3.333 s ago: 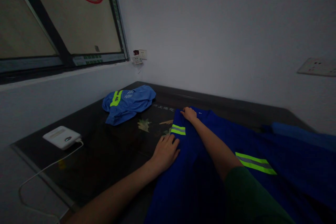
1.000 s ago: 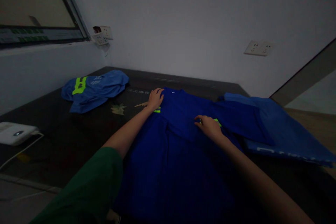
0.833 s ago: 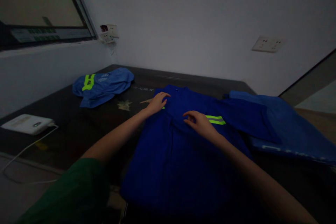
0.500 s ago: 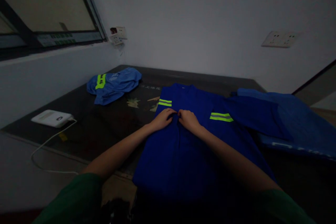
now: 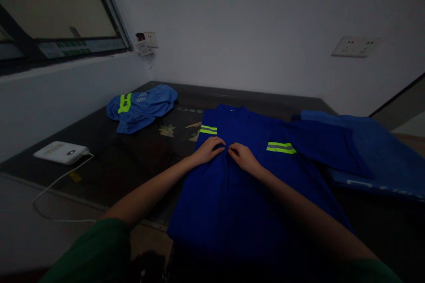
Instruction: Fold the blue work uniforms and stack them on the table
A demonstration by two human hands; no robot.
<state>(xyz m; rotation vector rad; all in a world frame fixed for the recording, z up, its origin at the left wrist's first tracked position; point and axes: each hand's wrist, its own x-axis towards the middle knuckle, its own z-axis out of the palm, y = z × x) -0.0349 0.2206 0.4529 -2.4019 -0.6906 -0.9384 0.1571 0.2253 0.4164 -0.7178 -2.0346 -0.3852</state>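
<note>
A dark blue work jacket (image 5: 252, 203) with yellow-green and grey reflective bands lies spread front side up, its collar toward the wall. My left hand (image 5: 210, 149) rests on the left side of its front opening, fingers curled and pinching the cloth edge. Just across the opening, my right hand (image 5: 245, 157) has thumb and fingertips bent together on the other edge. The fingertips of both hands nearly meet at chest height. Whatever small fastener may be between them is too dark to make out.
A crumpled lighter blue garment (image 5: 142, 108) lies at the back left of the dark table (image 5: 139, 159). Nearer the left edge is a white power bank (image 5: 61, 152) with a white cable. Folded blue cloth (image 5: 378, 146) lies under the jacket's sleeve at right.
My right hand has shifted slightly down and right, its fingertips a little less tightly bunched. The left hand stays at the front opening. The view has turned slightly.
</note>
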